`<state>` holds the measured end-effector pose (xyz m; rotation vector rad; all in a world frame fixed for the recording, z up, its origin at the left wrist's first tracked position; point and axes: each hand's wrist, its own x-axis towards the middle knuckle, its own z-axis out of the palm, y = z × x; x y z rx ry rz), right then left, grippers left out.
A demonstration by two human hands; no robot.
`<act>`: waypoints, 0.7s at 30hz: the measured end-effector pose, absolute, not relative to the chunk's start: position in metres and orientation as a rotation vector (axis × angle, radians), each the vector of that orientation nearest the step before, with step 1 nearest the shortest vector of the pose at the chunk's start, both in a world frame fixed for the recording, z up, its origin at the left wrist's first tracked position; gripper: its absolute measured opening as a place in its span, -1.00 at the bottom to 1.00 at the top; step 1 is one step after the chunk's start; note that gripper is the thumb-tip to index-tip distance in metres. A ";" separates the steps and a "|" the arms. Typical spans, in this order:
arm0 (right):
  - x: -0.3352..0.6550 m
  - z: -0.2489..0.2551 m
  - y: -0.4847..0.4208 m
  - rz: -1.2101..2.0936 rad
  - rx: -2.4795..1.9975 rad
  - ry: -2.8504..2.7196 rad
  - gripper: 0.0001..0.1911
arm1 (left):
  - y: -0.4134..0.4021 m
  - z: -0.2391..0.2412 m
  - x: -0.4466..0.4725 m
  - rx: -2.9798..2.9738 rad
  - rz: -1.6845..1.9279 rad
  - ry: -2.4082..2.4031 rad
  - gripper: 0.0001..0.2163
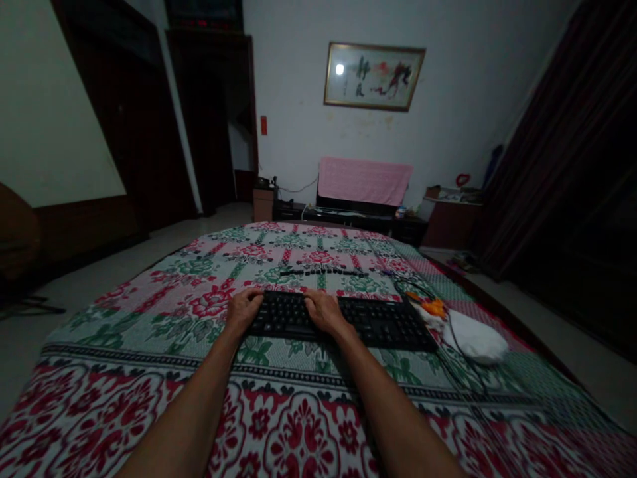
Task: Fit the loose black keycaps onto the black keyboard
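Observation:
A black keyboard (pixel 378 322) lies flat on the patterned bed cover, with its cable at the right end. My left hand (pixel 243 309) is closed on its left end, thumb over the upper left corner. Across the middle of the keyboard lies my right hand (pixel 323 309), its bent fingers and thumb at the far edge; the keys beneath it are hidden. Behind the keyboard runs a row of small black pieces (pixel 322 271) that look like loose keycaps.
To the right of the keyboard sit an orange item (pixel 432 307) and a white bundle (pixel 475 338), with dark cables (pixel 450 368) around them. The red, green and white bed cover (pixel 298 411) spreads underneath. Beyond it stands a low cabinet with a pink cloth (pixel 365 180) draped above.

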<state>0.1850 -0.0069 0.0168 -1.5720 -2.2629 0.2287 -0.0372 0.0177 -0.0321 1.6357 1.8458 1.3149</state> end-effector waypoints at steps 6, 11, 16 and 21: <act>0.187 0.015 0.000 0.222 -1.557 -2.290 -0.68 | 0.036 -0.025 -0.036 1.521 1.379 1.944 -0.76; 0.187 0.022 0.017 0.183 -1.595 -2.381 -0.66 | 0.057 -0.029 -0.042 1.616 1.377 1.768 -0.73; 0.175 0.028 0.055 0.172 -1.537 -2.492 -0.69 | 0.062 -0.036 -0.044 1.653 1.315 1.808 -0.70; 0.149 0.018 0.096 0.130 -1.477 -2.436 -0.67 | 0.059 -0.031 -0.042 1.899 1.149 1.896 -0.70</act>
